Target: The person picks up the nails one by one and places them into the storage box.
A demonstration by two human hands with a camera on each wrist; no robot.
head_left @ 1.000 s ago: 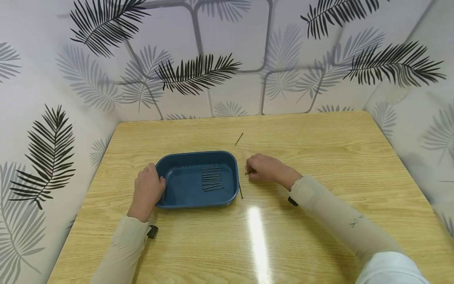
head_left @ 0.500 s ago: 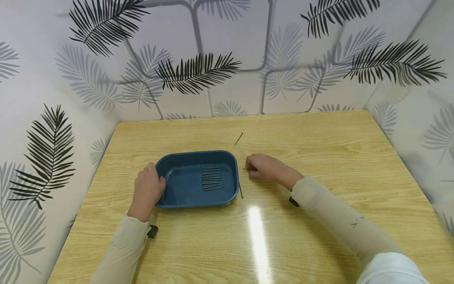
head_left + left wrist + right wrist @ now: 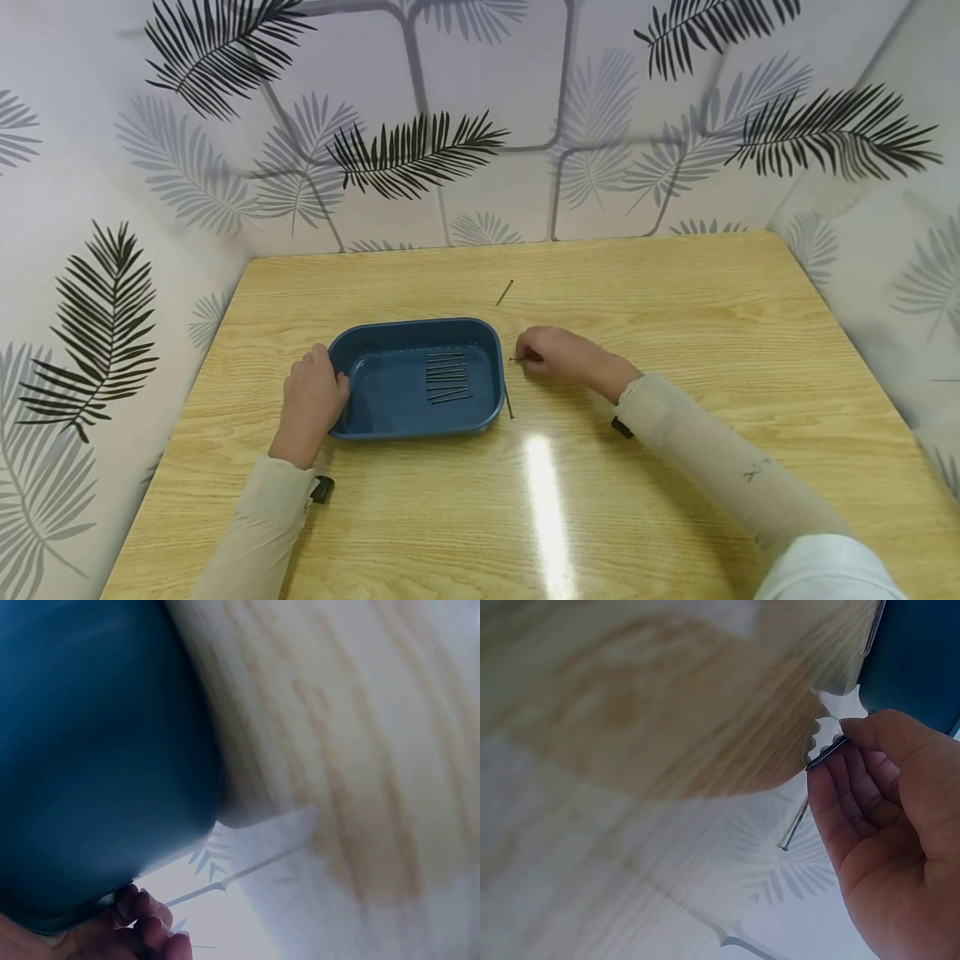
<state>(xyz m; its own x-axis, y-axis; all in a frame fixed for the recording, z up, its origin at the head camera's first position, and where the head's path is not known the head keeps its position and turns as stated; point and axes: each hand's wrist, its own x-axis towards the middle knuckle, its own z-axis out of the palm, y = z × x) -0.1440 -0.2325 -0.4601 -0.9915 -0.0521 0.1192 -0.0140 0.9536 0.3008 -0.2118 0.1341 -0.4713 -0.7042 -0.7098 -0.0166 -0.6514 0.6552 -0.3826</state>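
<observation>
A blue plastic tray (image 3: pixel 382 404) sits on the wooden table, with several nails (image 3: pixel 447 377) lying in a row in its right half. My left hand (image 3: pixel 309 404) grips the tray's left rim, thumb inside and fingers outside; in the left wrist view the fingertips (image 3: pixel 154 919) curl round the rim. Just off the tray's right end, my right hand (image 3: pixel 558 352) pinches a single nail (image 3: pixel 826 754) between thumb and fingers. The nail's head end points left toward the tray in the head view.
One loose nail (image 3: pixel 505 293) lies behind the tray's right corner. Another nail (image 3: pixel 509 403) lies against the tray's right end, partly hidden by the rim. A patterned wall (image 3: pixel 495 200) stands along the table's back edge.
My right hand has shifted slightly left toward the tray, and more of the pinched nail sticks out from the fingers. The left hand and the tray have stayed in place.
</observation>
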